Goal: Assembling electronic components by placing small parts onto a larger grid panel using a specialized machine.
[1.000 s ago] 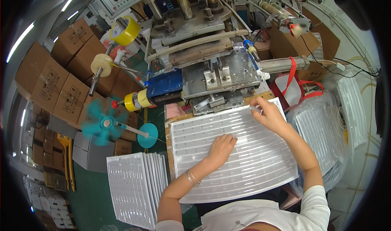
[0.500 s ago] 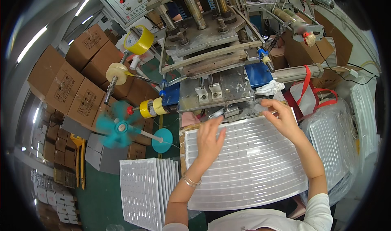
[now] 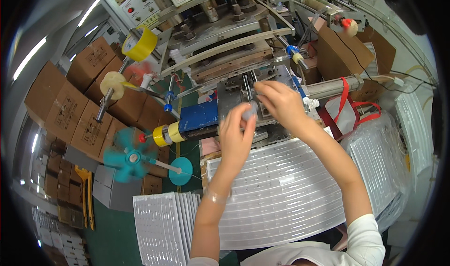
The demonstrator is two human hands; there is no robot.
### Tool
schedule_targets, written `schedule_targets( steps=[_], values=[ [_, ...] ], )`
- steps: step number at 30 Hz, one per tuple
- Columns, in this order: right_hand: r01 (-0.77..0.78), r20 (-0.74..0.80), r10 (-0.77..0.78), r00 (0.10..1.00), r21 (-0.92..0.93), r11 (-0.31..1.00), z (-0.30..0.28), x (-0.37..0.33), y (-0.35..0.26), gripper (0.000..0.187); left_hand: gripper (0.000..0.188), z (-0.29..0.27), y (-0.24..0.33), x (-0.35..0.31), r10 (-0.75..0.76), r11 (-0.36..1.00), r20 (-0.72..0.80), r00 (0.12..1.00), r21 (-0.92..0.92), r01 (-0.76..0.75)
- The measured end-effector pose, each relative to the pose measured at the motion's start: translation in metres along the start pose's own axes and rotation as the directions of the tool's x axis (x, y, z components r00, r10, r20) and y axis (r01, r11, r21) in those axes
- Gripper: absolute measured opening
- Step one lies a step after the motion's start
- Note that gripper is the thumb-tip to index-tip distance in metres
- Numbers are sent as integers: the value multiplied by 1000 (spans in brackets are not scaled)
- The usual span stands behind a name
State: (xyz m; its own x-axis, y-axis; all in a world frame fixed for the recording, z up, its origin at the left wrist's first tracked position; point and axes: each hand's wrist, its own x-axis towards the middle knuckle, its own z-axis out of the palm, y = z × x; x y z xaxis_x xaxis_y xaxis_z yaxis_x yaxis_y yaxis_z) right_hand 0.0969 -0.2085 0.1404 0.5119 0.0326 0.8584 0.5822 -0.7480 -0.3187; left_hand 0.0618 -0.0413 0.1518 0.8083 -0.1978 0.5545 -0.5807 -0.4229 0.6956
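My left hand (image 3: 237, 133) is closed in a pinch around a small translucent plastic piece (image 3: 251, 111), just in front of the metal jig under the press. Beside it on the right, my right hand (image 3: 285, 105) reaches over the jig with its fingers bent together near two shiny metal rods (image 3: 247, 85). What lies between the right fingertips is hidden. Below both wrists spreads a large white ribbed tray (image 3: 281, 191) with rows of small clear pieces. The press's steel bed (image 3: 228, 93) shows behind the left fingers.
Above the hands hangs the heavy press head (image 3: 225, 59). A blue plate (image 3: 199, 116) and tape rolls (image 3: 161, 135) flank the left side. A teal fan (image 3: 133, 158) stands left, near stacked ribbed trays (image 3: 164, 228). A red-handled bag (image 3: 344, 116) and plastic-wrapped trays (image 3: 375, 158) are right.
Both hands have moved up from the tray's far edge to the jig and come closer together. The right hand held a small translucent piece before. The view has shifted a little.
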Motion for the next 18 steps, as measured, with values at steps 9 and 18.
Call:
schedule_targets(
  steps=[9,18],
  values=[
    [37,46,-29,999,-177,983,24,3,9,35,26,-90,86,-82,327,166,22,945,-986,-35],
    [-246,458,158,875,140,959,-63,-63,-10,28,22,-81,85,-72,668,150,153,728,-986,69]
  ],
)
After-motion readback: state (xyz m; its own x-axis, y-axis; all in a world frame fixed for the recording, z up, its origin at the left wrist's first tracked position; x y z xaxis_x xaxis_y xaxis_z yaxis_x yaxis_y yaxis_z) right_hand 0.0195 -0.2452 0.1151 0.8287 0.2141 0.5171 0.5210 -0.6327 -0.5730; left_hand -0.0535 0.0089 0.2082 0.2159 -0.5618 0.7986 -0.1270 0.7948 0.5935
